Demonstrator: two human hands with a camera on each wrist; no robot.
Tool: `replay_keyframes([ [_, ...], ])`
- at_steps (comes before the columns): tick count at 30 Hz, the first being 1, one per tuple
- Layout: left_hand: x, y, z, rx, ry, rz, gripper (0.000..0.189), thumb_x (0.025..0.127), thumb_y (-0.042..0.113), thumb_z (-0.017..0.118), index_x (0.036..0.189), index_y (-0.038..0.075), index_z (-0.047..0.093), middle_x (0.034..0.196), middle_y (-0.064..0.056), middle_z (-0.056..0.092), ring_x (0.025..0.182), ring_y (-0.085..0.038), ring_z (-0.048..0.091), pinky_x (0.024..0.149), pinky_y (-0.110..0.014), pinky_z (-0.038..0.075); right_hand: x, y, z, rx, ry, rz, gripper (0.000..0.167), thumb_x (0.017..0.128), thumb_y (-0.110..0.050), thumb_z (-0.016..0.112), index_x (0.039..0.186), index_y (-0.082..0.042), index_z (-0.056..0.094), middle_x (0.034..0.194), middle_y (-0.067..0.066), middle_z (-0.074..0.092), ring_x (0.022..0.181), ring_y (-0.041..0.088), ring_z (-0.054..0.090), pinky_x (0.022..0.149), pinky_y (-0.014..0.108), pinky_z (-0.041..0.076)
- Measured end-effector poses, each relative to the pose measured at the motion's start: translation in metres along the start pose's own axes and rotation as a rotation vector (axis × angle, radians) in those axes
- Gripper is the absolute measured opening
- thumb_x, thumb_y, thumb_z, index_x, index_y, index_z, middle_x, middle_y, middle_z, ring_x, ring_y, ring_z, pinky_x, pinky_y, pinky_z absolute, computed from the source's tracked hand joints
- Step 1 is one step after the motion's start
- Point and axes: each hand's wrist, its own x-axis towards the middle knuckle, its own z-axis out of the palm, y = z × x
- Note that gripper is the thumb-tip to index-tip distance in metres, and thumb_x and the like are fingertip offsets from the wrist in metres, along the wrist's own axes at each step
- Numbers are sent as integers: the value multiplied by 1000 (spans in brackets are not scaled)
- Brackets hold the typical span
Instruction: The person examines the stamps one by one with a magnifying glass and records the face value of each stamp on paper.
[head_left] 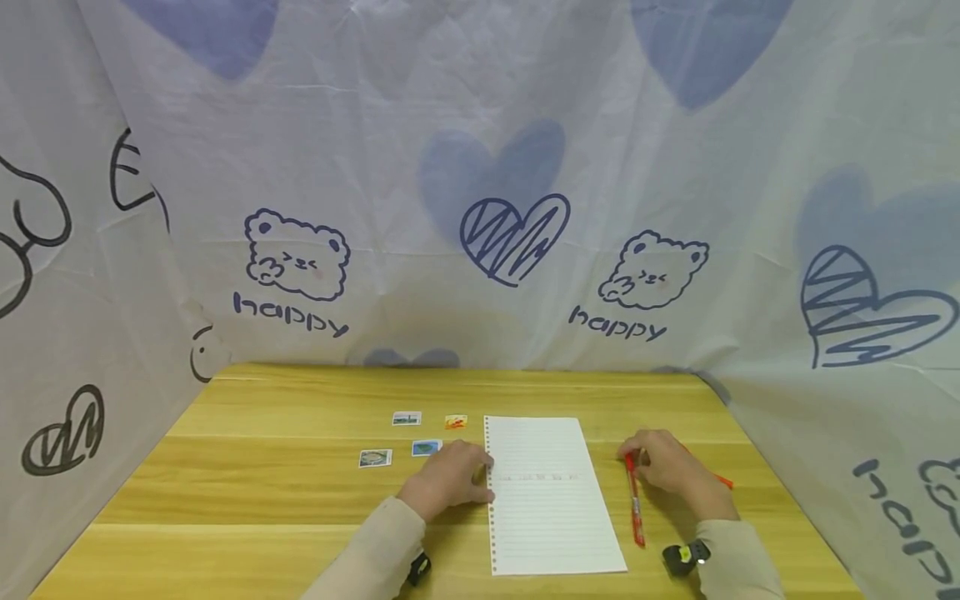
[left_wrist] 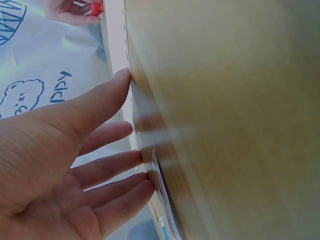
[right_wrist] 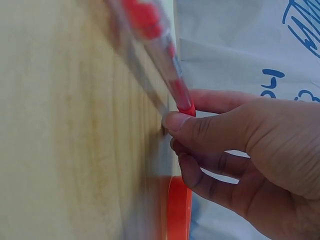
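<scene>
A sheet of lined white paper, with punched holes down its left side and a faint row of writing, lies on the wooden table. My left hand is at its holed edge, thumb and fingers extended and spread, fingertips right at the margin. To the right of the sheet, my right hand pinches one end of a red pen between thumb and index finger. The pen's clear barrel with red inside shows in the right wrist view, slanting up from the fingertips. An orange-red, curved-edged object sits beside that hand, partly hidden behind it from above.
Several small stamp-like pictures lie left of the paper, among them a yellow and red one, a blue one and a greyish one. A printed cloth hangs behind the wooden table and along its sides.
</scene>
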Motion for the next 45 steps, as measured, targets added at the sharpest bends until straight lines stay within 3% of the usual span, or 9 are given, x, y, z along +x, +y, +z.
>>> replay_keyframes([
  [8, 1, -2, 1, -3, -4, 0, 47, 83, 31, 87, 122, 8, 75, 129, -8, 74, 119, -28, 69, 101, -43, 58, 1, -1, 3, 3, -17, 41, 30, 80, 11, 74, 103, -9, 80, 99, 3, 73, 82, 14, 58, 72, 27, 54],
  [20, 2, -5, 3, 1, -6, -5, 47, 83, 32, 87, 122, 9, 75, 128, -8, 74, 117, -27, 70, 97, -42, 60, 1, -4, 1, -24, -13, 17, 30, 80, 10, 76, 100, -11, 81, 93, 0, 70, 79, 13, 53, 71, 26, 51],
  [28, 3, -6, 3, -1, -2, -3, 47, 82, 32, 87, 121, 9, 75, 129, -8, 74, 118, -28, 69, 99, -43, 59, 2, -1, 1, -22, -1, -59, 27, 79, 10, 76, 99, -8, 80, 89, 3, 69, 76, 12, 56, 67, 24, 51],
  [38, 1, -4, 3, 11, 8, 9, 47, 83, 32, 87, 121, 9, 74, 127, -8, 74, 116, -28, 70, 99, -43, 59, 0, -4, -3, 32, -8, 36, 33, 81, 17, 66, 101, -6, 79, 94, 6, 74, 86, 20, 65, 78, 41, 61],
  [45, 3, -2, 2, 12, -2, 4, 46, 82, 32, 87, 120, 9, 74, 123, -8, 75, 104, -24, 70, 91, -40, 60, 3, -16, -7, -2, 40, 50, 20, 90, 4, 68, 105, -5, 79, 94, 5, 75, 84, 15, 65, 74, 34, 59],
])
